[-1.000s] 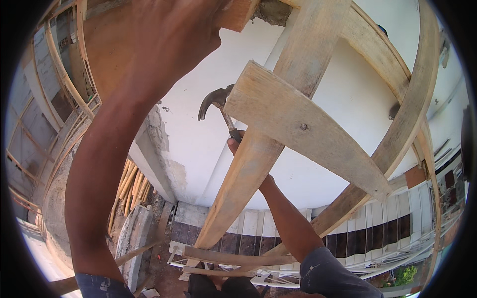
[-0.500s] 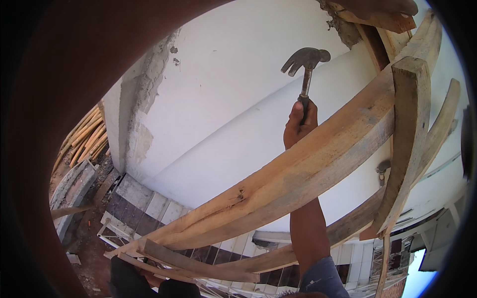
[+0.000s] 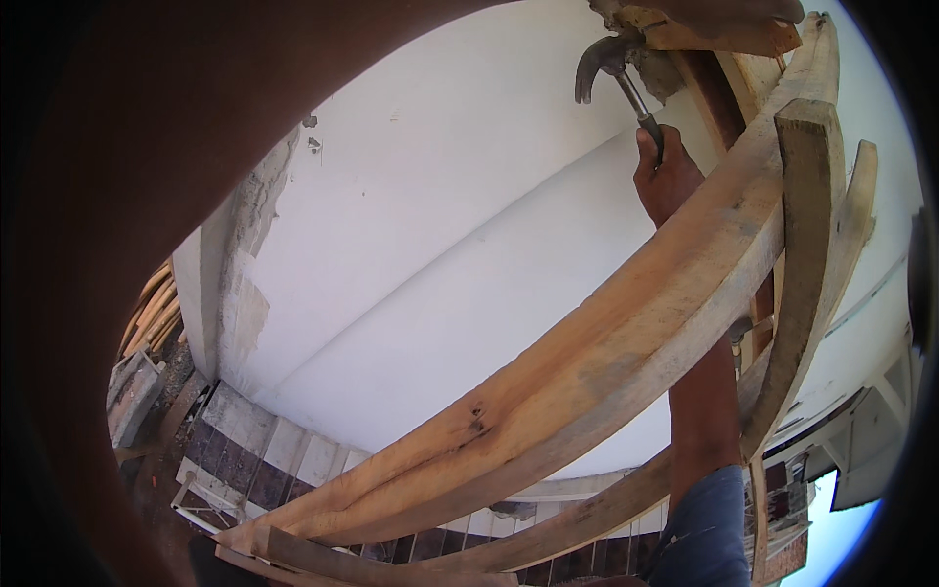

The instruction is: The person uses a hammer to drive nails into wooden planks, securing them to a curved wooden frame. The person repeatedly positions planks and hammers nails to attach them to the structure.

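Observation:
My right hand (image 3: 670, 176) reaches up behind a long wooden beam (image 3: 577, 382), its fingers wrapped round the handle of a claw hammer (image 3: 634, 93). The hammer's striking face is at or close to the left end of a short wooden piece (image 3: 719, 37); contact is hard to tell. That piece sits at the top right, beside a broken edge in the white wall. My left arm (image 3: 117, 147) sweeps large and dark across the left and top. At its far end, my left hand (image 3: 748, 10) is closed over the short piece, partly cut off.
A curved-looking upright timber (image 3: 812, 196) crosses the beam at right. A second hammer-like tool (image 3: 740, 331) hangs behind it, partly hidden. The white wall (image 3: 421, 245) stands behind. Below are striped tiles (image 3: 235, 421), white metal bars (image 3: 201, 504) and a pile of poles (image 3: 155, 313).
My right hand has moved up and to the right, bringing the hammer head from in front of the bare wall to the short wooden piece. The view has shifted slightly.

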Demonstrator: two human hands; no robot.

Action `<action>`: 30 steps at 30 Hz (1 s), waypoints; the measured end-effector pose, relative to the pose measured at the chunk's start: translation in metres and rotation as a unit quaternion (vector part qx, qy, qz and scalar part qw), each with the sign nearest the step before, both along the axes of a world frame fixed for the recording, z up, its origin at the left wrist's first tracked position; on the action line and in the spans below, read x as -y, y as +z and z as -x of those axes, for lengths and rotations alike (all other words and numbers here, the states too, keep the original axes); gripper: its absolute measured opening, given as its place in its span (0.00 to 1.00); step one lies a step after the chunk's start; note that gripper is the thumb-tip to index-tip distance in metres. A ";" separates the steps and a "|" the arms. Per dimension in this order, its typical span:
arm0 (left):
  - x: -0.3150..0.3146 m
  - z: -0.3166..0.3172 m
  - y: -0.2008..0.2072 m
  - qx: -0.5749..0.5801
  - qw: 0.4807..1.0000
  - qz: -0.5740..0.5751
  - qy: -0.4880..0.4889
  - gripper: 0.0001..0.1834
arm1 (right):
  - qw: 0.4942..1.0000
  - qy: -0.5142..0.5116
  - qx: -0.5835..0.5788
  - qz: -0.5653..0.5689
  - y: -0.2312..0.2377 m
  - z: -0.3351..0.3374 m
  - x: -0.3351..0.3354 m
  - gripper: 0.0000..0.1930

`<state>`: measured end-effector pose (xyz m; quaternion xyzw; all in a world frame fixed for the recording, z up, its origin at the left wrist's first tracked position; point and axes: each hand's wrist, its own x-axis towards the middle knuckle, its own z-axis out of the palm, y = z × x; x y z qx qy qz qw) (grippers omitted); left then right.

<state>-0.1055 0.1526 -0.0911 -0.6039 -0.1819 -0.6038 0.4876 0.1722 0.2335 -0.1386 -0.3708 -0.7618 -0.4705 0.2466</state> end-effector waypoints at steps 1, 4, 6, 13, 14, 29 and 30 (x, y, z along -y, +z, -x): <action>0.001 0.000 0.000 0.007 1.000 0.006 0.029 0.17 | 0.999 -0.033 -0.003 0.007 0.006 0.002 0.001 0.21; 0.005 -0.001 0.002 0.024 0.996 0.019 0.088 0.17 | 0.998 -0.066 -0.005 -0.004 0.010 0.009 0.003 0.23; 0.008 -0.002 0.003 0.029 0.995 0.024 0.088 0.17 | 0.996 -0.082 -0.010 -0.024 0.004 0.010 0.006 0.24; 0.018 -0.001 -0.007 0.032 0.997 0.056 0.049 0.20 | 0.995 0.073 0.069 -0.029 -0.012 -0.010 0.008 0.20; 0.018 -0.003 -0.009 0.047 0.997 0.048 0.046 0.20 | 0.986 0.144 0.077 -0.022 -0.013 -0.015 0.005 0.19; 0.037 -0.015 -0.002 -0.014 0.977 0.097 0.192 0.17 | 0.984 0.176 -0.028 -0.013 -0.069 -0.025 -0.038 0.16; 0.035 -0.016 0.000 0.031 0.977 0.131 0.164 0.17 | 0.984 0.179 -0.022 -0.011 -0.066 -0.028 -0.039 0.16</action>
